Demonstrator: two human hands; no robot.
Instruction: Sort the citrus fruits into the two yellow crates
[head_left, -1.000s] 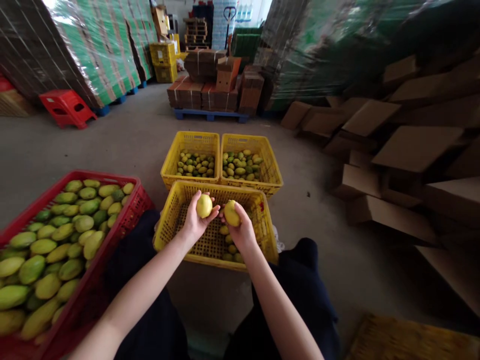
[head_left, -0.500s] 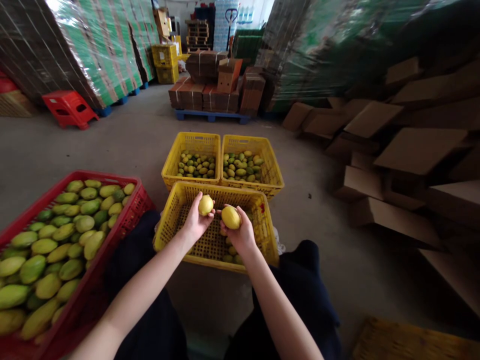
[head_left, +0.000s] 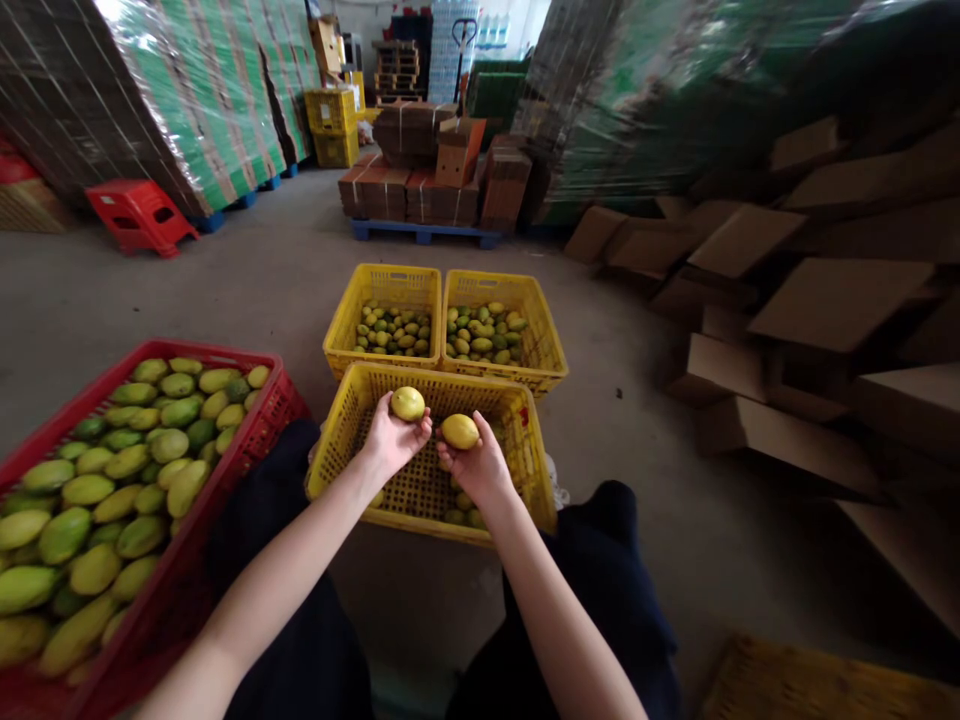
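Observation:
My left hand (head_left: pixel 392 437) holds a yellow lemon (head_left: pixel 407 403) on its palm and fingers. Close beside it, my right hand (head_left: pixel 484 462) has its fingers curled round a second lemon (head_left: pixel 460 431). Both hands are above the near yellow crate (head_left: pixel 537 470), whose slotted floor shows; several lemons (head_left: pixel 459 517) lie in its right part, partly behind my right hand. To my left stands a red crate (head_left: pixel 277 395) full of green and yellow lemons (head_left: pixel 127 462).
Two more yellow crates (head_left: pixel 330 340) with lemons in their bottoms adjoin the near crate. A blue pallet (head_left: pixel 424 232) bears stacked cardboard behind them. Flattened and open cartons (head_left: pixel 784 440) are heaped at the right. A red stool (head_left: pixel 142 220) stands at the left.
The lemon in my left hand has turned, and the palm now faces more upward. The lemon in my right hand has also rolled slightly. The crates have stayed put.

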